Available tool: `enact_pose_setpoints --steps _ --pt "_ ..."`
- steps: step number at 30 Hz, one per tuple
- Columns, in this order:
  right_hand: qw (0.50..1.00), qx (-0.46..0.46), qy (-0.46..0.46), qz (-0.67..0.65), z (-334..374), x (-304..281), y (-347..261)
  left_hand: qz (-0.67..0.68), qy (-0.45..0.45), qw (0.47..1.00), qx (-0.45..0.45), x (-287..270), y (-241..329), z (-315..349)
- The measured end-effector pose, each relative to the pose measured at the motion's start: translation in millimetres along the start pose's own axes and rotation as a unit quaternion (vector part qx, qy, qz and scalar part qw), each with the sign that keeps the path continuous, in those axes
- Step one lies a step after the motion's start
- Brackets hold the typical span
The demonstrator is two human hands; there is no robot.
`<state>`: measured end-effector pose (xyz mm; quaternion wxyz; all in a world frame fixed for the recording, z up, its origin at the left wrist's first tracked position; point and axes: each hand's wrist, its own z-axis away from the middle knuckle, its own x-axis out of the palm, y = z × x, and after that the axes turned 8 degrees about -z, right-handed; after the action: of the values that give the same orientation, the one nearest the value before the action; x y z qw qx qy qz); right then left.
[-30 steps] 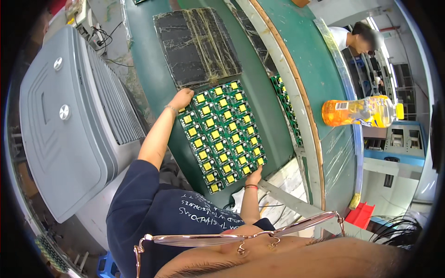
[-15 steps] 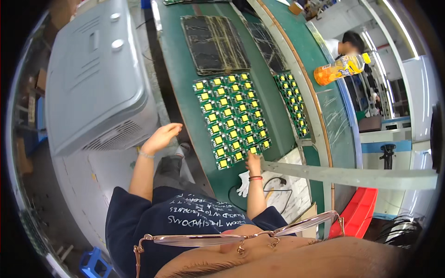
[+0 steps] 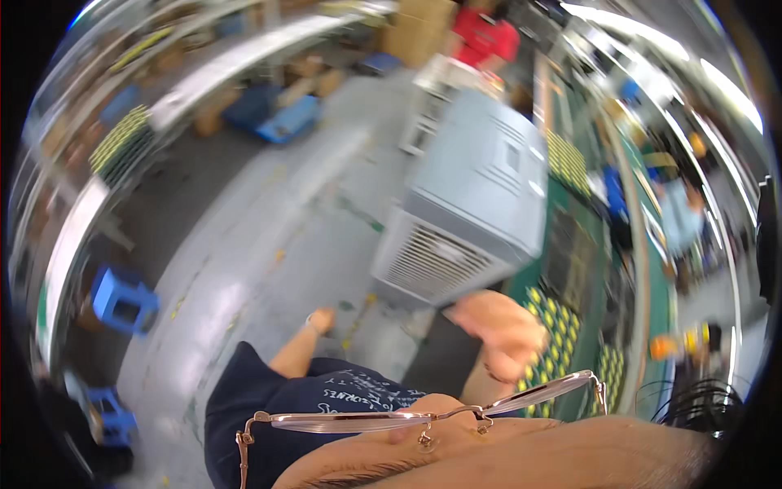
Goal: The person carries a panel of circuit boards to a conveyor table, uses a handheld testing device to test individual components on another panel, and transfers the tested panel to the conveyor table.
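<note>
My right hand [image 3: 507,330] is raised close in front of the circuit boards, large and blurred; motion smears its fingers. Low at my left side hangs my left hand [image 3: 324,319], over the grey floor, its fingers too blurred to make out. Green circuit boards with yellow blocks [image 3: 562,326] lie in rows on the green bench [image 3: 533,281], partly hidden behind my right hand. Nothing can be seen in either hand.
A big grey ventilated machine [image 3: 472,196] stands beside the bench. Blue stools [image 3: 122,300] are at the left, near a shelf holding more boards [image 3: 122,140]. A person in red [image 3: 486,39] is at the far end. An orange drink bottle [image 3: 683,344] stands right.
My view has swung left, bringing the aisle and shelves into sight. My right hand has left the boards and come up nearer the camera. My left hand has dropped to my side.
</note>
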<state>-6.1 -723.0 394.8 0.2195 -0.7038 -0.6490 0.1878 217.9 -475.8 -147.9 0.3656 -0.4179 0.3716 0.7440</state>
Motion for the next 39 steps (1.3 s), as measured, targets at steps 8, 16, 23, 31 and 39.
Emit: enact_pose_setpoints --steps 8,16,23,31,39 --pt "0.894 -0.256 -0.194 -0.313 -188.8 254.4 96.6 0.516 0.069 0.686 -0.509 6.3 -258.8 295.8" --pt "0.838 -0.261 -0.076 -0.473 -303.8 417.3 248.3 0.266 0.090 0.578 -0.766 70.2 -382.6 506.5" --pt "0.814 -0.264 -0.038 -0.516 -383.5 472.0 432.6 0.505 -0.054 0.490 -0.709 53.5 -395.5 484.9" --pt "0.805 -0.215 -0.067 -0.549 -524.2 506.5 632.9 0.493 -0.113 0.581 -0.638 -37.2 -570.1 354.4" --pt "0.817 -0.232 -0.146 -0.507 -684.4 543.5 811.3 0.368 0.374 0.585 -0.619 -299.4 -964.3 171.0"
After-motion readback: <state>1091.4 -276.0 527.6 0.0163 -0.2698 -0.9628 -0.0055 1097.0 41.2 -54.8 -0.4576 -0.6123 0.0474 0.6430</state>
